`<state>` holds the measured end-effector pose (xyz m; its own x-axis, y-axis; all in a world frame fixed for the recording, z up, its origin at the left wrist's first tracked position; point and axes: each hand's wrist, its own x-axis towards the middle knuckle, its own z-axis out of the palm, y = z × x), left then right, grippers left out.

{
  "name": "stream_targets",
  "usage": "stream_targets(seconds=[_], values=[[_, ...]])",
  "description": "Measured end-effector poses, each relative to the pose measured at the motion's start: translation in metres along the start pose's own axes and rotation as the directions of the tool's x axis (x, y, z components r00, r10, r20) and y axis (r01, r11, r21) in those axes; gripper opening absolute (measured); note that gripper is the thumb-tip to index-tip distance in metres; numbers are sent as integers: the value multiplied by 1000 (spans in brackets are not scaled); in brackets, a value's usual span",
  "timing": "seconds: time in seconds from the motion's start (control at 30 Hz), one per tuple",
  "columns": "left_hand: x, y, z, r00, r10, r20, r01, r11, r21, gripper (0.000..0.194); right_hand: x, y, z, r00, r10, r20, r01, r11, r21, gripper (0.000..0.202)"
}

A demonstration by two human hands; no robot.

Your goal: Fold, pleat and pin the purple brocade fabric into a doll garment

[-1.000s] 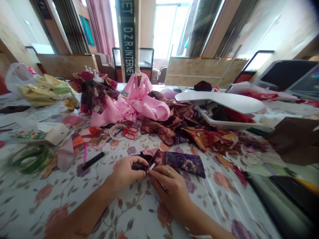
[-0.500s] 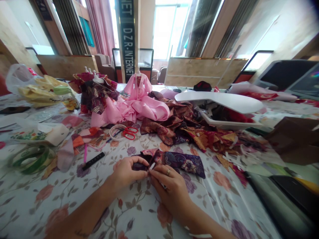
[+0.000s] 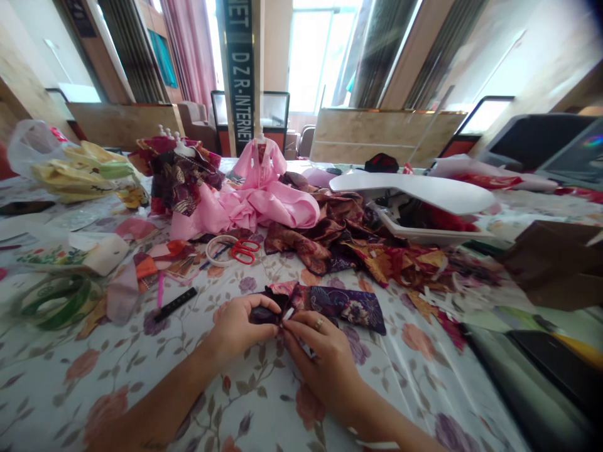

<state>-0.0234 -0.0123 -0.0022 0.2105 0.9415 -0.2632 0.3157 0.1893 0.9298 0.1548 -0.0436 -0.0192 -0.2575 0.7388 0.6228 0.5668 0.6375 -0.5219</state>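
Purple floral fabric (image 3: 351, 306) lies on the tablecloth (image 3: 254, 402), bunched at left, a white strip (image 3: 288, 313) at its folds.

Patterned cloth (image 3: 347, 307) + scissors (image 3: 244, 249) shifted sl. L in cam view.

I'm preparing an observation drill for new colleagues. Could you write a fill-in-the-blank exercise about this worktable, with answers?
1. The hand wearing a gold-coloured metal ring is the person's ____ one.
2. One or both: the dark purple floral fabric is touched by ____ of the person's hands.
3. The round tape roll nearest the red-handled scissors is ____.
4. The shiny long-sleeved robe on the small white mannequin is ____.

Missing words: right; both; white; pink.
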Motion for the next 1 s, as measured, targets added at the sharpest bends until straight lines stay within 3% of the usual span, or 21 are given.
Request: stream_targets(seconds=[1.0], values=[[-3, 2, 2, 998, 69, 13, -70, 996, 47, 30, 2, -4, -1, 998, -53, -29, 52, 998, -32, 13]])
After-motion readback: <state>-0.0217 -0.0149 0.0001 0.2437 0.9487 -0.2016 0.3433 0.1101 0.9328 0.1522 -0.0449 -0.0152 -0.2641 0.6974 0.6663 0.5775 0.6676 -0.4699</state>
